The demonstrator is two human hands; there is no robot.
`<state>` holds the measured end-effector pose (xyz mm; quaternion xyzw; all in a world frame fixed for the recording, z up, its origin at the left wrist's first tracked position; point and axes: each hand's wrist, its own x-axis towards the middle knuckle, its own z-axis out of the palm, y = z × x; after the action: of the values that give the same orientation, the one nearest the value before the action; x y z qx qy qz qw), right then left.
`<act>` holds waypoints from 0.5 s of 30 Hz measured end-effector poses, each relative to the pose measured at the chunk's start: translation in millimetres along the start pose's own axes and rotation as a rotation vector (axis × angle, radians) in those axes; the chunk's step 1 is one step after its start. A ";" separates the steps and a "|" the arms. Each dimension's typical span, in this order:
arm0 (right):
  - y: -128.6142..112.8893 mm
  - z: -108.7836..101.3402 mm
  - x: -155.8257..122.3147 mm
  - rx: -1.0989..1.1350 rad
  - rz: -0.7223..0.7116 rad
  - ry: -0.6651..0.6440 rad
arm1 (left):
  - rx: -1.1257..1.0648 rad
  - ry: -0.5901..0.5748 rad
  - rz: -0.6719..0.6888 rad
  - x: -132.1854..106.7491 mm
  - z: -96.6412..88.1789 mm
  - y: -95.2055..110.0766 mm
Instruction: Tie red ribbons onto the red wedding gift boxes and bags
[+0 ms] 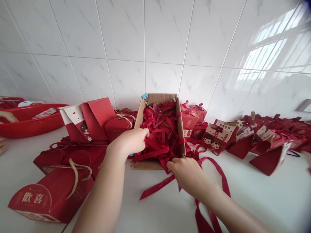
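Observation:
A cardboard box [157,98] stands against the tiled wall, filled with a tangle of red ribbons [161,129]. My left hand [131,141] reaches over its left side with the fingers curled at the ribbons; what they hold is hidden. At the front right corner, my right hand [183,170] is closed on a red ribbon. Below it, a loose ribbon end [156,189] trails across the white table. More ribbon strips [222,178] hang over the box's right side and run toward the near edge. A blue binder clip [145,96] sits on the back left corner.
Red gift boxes with rope handles [55,191] crowd the left. Ribbon-tied red boxes [193,116] stand behind at right, with more printed boxes [220,136] farther right. Beside a red basin [36,121] at far left, another person's hand [8,116] shows.

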<state>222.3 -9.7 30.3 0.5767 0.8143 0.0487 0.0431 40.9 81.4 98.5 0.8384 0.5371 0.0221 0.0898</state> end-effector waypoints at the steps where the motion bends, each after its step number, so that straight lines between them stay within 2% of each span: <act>1: -0.9 0.5 -0.4 -0.002 -0.013 -0.013 | 0.015 0.026 0.022 5.3 3.9 5.3; 5: -4.0 0.5 -1.2 -0.008 -0.052 -0.075 | 0.051 0.127 0.058 35.5 28.2 27.3; 8: -4.3 -0.6 -0.6 -0.002 -0.078 -0.106 | 0.055 0.132 0.049 57.2 46.7 30.8; 11: -2.2 -0.6 0.6 0.012 -0.094 -0.102 | 0.058 0.009 0.082 66.4 54.8 25.3; 15: 3.0 -0.5 2.4 0.027 -0.076 -0.051 | 0.062 -0.211 0.132 59.7 50.2 25.9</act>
<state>224.2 -6.5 31.2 0.5469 0.8349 0.0214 0.0578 96.0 118.5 50.2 0.8719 0.4689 -0.0771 0.1180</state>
